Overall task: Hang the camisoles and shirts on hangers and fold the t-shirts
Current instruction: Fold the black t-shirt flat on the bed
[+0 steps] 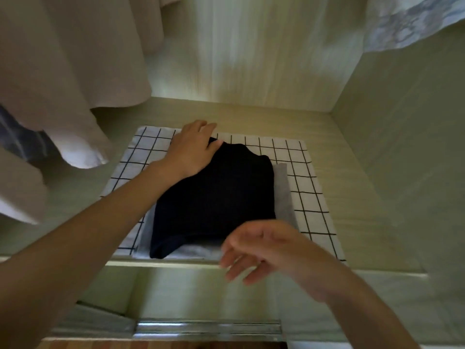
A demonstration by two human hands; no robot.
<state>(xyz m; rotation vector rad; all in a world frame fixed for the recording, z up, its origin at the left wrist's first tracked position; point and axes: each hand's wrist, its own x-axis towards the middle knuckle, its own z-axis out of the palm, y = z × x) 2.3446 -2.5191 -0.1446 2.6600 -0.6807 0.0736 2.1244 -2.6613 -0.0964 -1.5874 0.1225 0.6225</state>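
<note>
Folded black t-shirt [214,195] — on checked cloth [309,195], wardrobe shelf [352,197].

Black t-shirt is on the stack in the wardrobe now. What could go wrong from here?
1. The folded black t-shirt sits skewed on the grey folded garment, its near corner at the shelf's front edge; it could slide off.
2. The left hand presses only the far corner; withdrawing may drag the fold open.
3. The blurred right hand, open at the near edge, could catch the stack.
4. The hanging pale garments may snag the left arm.
</note>
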